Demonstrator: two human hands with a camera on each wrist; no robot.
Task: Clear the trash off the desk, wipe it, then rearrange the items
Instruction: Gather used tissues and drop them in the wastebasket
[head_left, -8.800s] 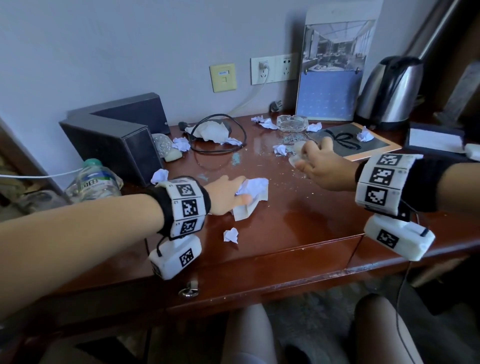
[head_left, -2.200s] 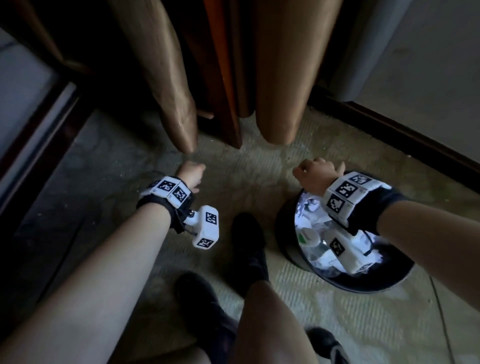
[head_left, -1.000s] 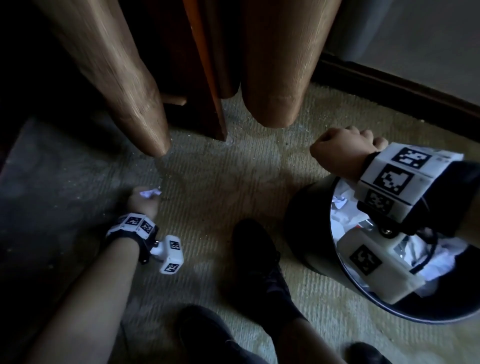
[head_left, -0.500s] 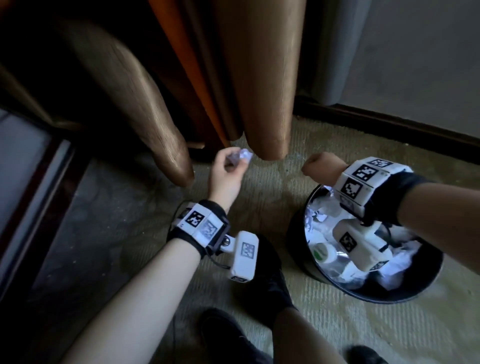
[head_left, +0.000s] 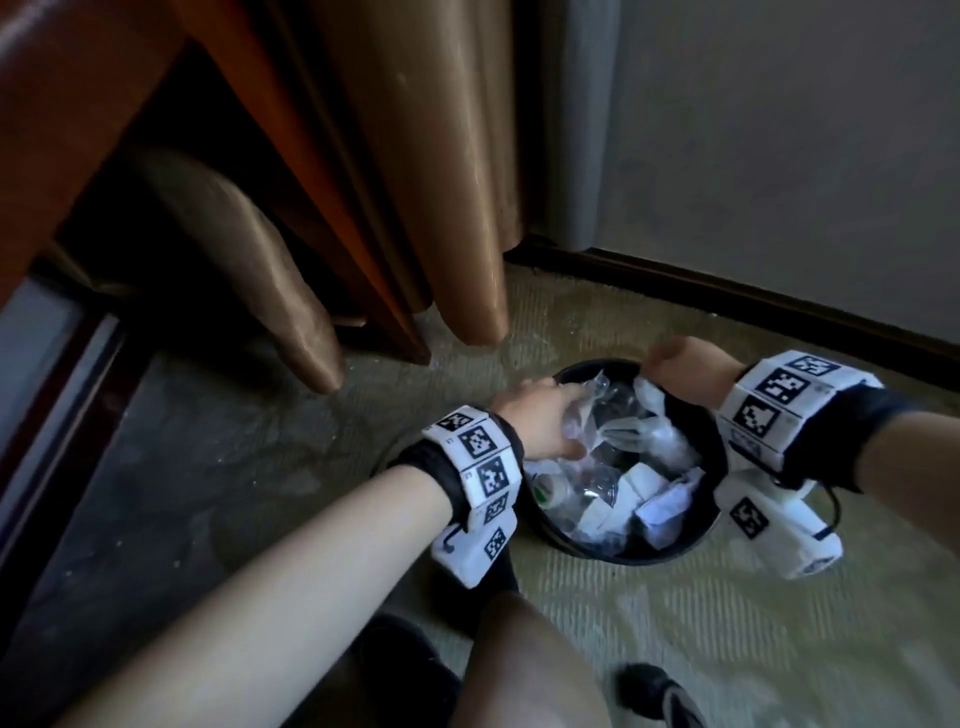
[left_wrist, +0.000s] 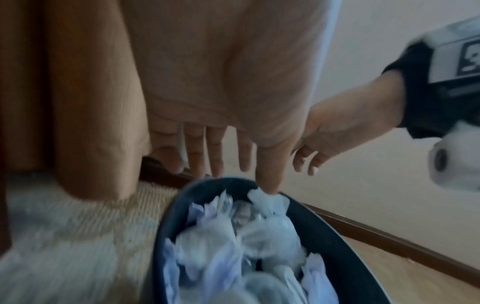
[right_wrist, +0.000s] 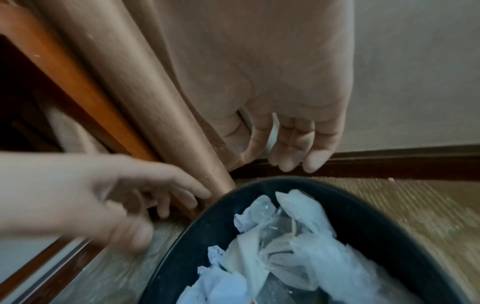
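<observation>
No readable words, brands or numbers anywhere. Only signs: black-and-white square code markers on the white wristband at 7 o'clock of the bin and on the other wristband at 3 o'clock; more on the small white camera boxes hanging under them. A bottle in the bin carries a green label, print too small to read.

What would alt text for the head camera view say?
Two hands hover over a round black trash bin full of crumpled tissues and clear plastic: left hand open above it, right hand at the far rim. Brown curtains hang behind.
</observation>
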